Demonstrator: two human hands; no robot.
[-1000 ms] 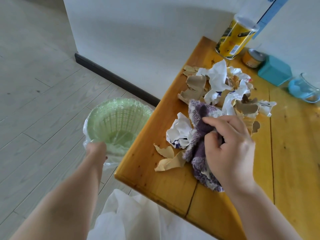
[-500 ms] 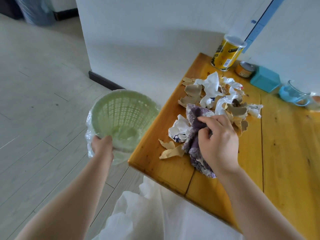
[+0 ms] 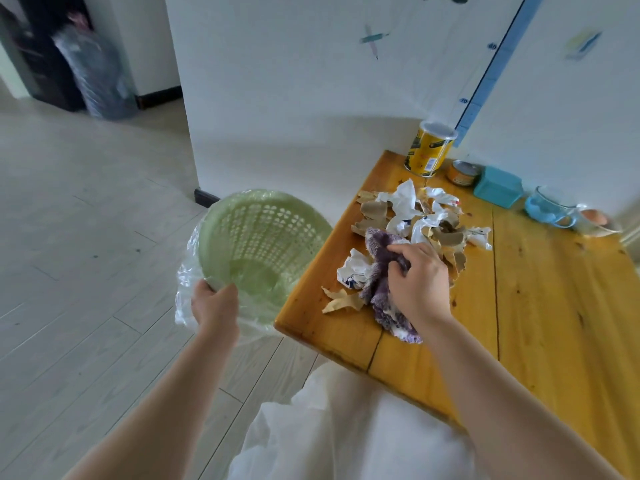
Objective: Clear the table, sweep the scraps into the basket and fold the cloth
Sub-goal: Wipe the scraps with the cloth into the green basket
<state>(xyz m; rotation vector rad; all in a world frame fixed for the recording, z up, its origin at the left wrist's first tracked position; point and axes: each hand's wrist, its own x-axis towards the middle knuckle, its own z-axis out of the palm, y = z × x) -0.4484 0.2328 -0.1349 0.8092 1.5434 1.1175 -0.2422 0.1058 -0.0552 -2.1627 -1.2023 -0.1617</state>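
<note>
Two hands: we are logging both as busy. The left hand is gripping the near rim of the basket, and the right hand is clenching down on the cloth.
Change: we are seeing the basket coming up off the floor over the last second. It is now hanging tilted just beside the left edge of the table, with the clear liner bunching round it.
Cloth: it is lying bunched near the front-left corner of the table and touching the scraps. The right hand is not shifting off it.
Scraps: we are finding all the torn brown and white paper sitting on the table, with none showing in the basket.
Meaning: we are judging the catch position as nearly set. Sweeping is coming next and folding is not started.
Far row: the yellow can, small tin, teal box and blue glass cup are standing along the wall.
Writing: we are reading nothing sure, as the can label is too blurred. The wall ruler strip is showing numerals, one looking like 70.
</note>
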